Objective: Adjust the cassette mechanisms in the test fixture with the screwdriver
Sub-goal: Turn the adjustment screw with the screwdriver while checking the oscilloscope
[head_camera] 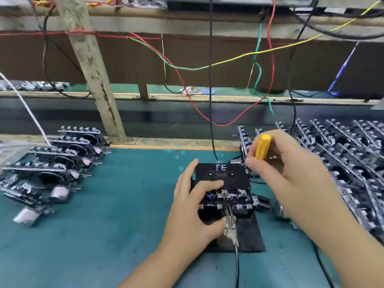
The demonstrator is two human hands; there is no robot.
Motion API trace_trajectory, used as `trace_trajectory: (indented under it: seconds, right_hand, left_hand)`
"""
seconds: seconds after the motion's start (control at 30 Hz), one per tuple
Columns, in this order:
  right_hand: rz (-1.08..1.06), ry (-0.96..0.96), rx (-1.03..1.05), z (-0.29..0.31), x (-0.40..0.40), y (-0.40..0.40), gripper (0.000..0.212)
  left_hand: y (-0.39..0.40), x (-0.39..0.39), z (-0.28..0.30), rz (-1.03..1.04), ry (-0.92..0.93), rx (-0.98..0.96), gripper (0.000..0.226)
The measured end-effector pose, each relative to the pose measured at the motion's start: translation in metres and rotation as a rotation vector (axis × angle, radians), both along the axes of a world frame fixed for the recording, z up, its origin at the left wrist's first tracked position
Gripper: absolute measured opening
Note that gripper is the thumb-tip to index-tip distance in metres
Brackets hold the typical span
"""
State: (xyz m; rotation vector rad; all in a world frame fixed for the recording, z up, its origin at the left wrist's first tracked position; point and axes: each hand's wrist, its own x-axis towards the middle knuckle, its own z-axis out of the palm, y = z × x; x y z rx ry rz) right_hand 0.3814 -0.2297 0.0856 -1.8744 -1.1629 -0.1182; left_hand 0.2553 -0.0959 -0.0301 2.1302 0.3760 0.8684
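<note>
1. I see the black cassette mechanism with silver metal parts [226, 199] sitting in the middle of the green mat [104, 225], on a flat black fixture plate [249, 235]. A black cassette marked "PE" [221, 173] lies on top of it.
2. My left hand [193, 206] rests on the mechanism, fingers spread and thumb at the front, I think to keep it from sliding.
3. My right hand [288, 173] has its fingers curled tight around the yellow-handled screwdriver [262, 146]. It is up beside the mechanism; the tip is hidden.
4. Piles of more silver and black mechanisms wait on the left [54, 161] and right [342, 163].
</note>
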Motion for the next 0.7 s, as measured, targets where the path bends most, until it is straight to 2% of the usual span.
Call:
trace_trajectory:
  seconds: [0.1, 0.17, 0.27, 0.7]
  right_hand:
    - [0.016, -0.004, 0.234, 0.005, -0.015, 0.001, 0.020]
    - [0.079, 0.076, 0.278, 0.003, -0.019, 0.004, 0.024]
    - [0.151, 0.215, 0.240, -0.005, -0.019, 0.010, 0.024]
    - [0.136, 0.189, 0.215, -0.012, -0.015, 0.011, 0.020]
  left_hand:
    - [0.000, 0.000, 0.001, -0.006, 0.006, -0.002, 0.067]
    - [-0.001, 0.000, 0.002, 0.001, 0.017, 0.001, 0.068]
    - [-0.001, 0.000, 0.004, 0.001, 0.029, -0.001, 0.070]
    - [-0.001, 0.000, 0.004, -0.005, 0.021, -0.014, 0.067]
